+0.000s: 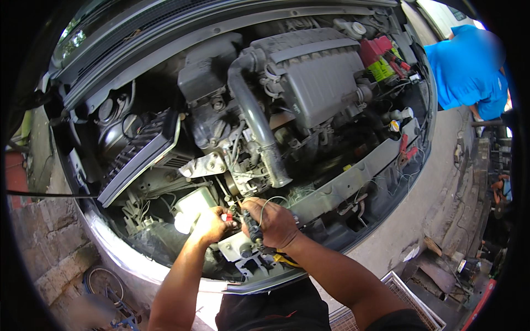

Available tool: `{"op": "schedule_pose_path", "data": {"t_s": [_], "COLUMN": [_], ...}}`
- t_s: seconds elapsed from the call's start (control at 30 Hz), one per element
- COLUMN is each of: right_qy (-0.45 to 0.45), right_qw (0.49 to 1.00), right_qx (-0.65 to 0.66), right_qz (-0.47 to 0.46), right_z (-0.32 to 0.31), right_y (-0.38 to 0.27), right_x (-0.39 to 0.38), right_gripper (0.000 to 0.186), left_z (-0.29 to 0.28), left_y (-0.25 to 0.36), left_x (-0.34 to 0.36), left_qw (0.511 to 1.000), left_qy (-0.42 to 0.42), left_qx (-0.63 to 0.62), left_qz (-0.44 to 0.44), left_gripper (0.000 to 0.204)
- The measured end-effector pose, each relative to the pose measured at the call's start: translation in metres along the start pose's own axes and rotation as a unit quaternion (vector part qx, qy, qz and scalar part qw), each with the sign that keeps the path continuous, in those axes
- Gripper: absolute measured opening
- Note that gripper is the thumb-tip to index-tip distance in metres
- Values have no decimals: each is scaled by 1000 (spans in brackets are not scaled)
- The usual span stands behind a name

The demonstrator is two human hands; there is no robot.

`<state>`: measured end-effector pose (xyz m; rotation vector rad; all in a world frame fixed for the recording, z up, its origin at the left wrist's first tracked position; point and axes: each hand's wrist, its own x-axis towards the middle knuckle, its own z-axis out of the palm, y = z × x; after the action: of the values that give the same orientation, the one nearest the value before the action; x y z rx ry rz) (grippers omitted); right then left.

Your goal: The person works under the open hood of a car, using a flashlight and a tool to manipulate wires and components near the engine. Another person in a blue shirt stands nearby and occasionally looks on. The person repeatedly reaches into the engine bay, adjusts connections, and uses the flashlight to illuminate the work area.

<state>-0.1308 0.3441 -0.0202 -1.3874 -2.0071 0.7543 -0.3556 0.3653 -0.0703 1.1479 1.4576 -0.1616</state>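
Note:
Both hands are down in a car's engine bay, close together behind its front edge. My left hand (207,225) is closed, its fingertips pinching a small red piece (227,218). Beside it, my right hand (276,222) is wrapped round a dark, slim-handled tool (253,228), whose tip I cannot make out. A thin wire (270,202) loops over the right hand. White plastic reservoir (197,202) stands just beyond my left fingers, brightly lit. A bare metal bracket (234,246) lies below the hands.
A ribbed grey engine cover (317,83) and a curved black intake hose (249,105) fill the middle. An air filter box (144,149) sits open at left. Red clips (407,150) with thin wires rest at the front right. A person in blue (464,69) stands beyond the car.

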Motion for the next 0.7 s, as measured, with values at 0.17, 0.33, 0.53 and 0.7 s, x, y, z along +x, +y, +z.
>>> {"op": "schedule_pose_path", "data": {"t_s": [0.17,0.33,0.53,0.7], "right_qy": [-20,-7,-40,-36], "right_qw": [998,995,995,990], "right_qx": [61,77,82,84], "right_qz": [3,63,42,109], "right_z": [-6,-2,9,13], "right_y": [-1,-6,3,4], "right_x": [7,10,7,6], "right_gripper": [45,40,28,30], "left_z": [41,46,48,39], "left_y": [-44,-35,-31,-17], "left_x": [19,31,32,25], "left_qw": [949,966,952,948], "left_qy": [44,6,11,-11], "left_qx": [-313,-244,-298,-298], "left_qz": [-21,85,67,109], "left_gripper": [40,44,42,29]}}
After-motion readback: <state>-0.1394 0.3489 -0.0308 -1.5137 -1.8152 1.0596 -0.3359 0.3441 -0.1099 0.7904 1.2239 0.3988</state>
